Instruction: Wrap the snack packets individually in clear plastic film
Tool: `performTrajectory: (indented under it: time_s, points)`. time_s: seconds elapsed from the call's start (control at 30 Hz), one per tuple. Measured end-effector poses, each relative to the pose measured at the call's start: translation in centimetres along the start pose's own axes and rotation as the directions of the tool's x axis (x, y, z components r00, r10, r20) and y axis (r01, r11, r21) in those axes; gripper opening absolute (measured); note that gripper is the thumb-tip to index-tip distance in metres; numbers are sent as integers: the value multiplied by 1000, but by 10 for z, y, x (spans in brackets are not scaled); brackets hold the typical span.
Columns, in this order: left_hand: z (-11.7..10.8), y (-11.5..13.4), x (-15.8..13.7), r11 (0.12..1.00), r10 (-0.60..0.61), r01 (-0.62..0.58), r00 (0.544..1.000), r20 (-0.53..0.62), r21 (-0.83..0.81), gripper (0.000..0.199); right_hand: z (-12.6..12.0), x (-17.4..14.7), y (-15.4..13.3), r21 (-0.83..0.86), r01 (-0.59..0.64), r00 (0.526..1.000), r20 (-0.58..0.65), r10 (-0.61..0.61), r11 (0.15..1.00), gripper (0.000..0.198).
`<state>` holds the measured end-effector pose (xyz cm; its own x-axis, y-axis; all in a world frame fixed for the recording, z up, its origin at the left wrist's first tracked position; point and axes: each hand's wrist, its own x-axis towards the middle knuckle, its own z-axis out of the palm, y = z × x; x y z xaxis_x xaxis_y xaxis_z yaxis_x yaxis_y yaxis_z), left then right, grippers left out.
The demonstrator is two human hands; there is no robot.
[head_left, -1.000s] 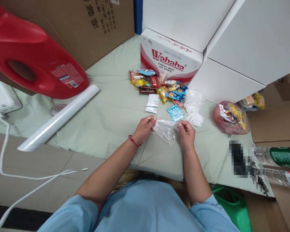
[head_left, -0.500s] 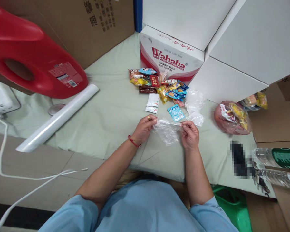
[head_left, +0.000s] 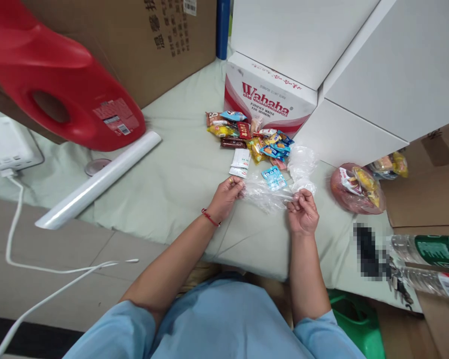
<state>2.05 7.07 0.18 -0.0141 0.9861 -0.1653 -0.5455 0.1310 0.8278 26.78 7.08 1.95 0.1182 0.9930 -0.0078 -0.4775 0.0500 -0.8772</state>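
A clear thin plastic bag (head_left: 265, 198) is stretched between my two hands above the green cloth. My left hand (head_left: 228, 194) pinches its left edge, and my right hand (head_left: 304, 210) grips the right edge with curled fingers. Just beyond the bag lie a light-blue packet (head_left: 274, 178) and white sachets (head_left: 240, 162). Behind them is a pile of wrapped snacks (head_left: 258, 147) in several colours. Round clear plastic pieces (head_left: 302, 162) sit to the right of the pile, partly behind my right hand.
A Wahaha water carton (head_left: 267, 99) stands behind the snacks. On the left are a red jug (head_left: 82, 85), a white roll (head_left: 101, 179) and a white power strip (head_left: 11, 144). To the right, a pink bowl (head_left: 346, 197) holds snacks, near plastic bottles (head_left: 407, 247).
My right hand has moved a little to the right, and the bag is pulled wider and tauter between my hands. The whole view has shifted slightly.
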Motion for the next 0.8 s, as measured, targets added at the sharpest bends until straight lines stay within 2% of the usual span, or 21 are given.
performTrajectory:
  time_s: [0.17, 0.27, 0.33, 0.43, 0.5, 0.57, 0.73, 0.8]
  points:
    - [-8, -6, 4, 991, 95, -93, 995, -15, 93, 31, -5, -7, -13, -34, 34, 999, -27, -34, 999, 24]
    - [-13, -9, 6, 953, 223, -204, 973, -59, 225, 27, -5, -18, -21, -221, 36, 999, -24, -42, 975, 37]
    - [-16, -11, 8, 916, 292, -250, 952, -94, 314, 26, -8, -28, -24, -420, 32, 999, -17, -43, 907, 44]
    - [-19, -12, 9, 879, 315, -230, 938, -146, 418, 20, -16, -41, -26, -611, 39, 997, -28, -72, 791, 32]
    - [-21, -13, 10, 856, 308, -196, 937, -167, 479, 14, -23, -47, -28, -606, 31, 992, -76, -96, 795, 27]
    - [-22, -12, 11, 846, 300, -173, 936, -183, 505, 11, -28, -53, -33, -547, 28, 985, -128, -117, 836, 27]
    - [-14, -4, 5, 889, 263, -160, 945, -192, 429, 9, -32, -62, -43, -407, 40, 979, -166, -117, 913, 26]
    - [-5, 1, -4, 917, 204, -126, 963, -174, 379, 7, -30, -66, -42, -381, 33, 983, -153, -98, 924, 24]
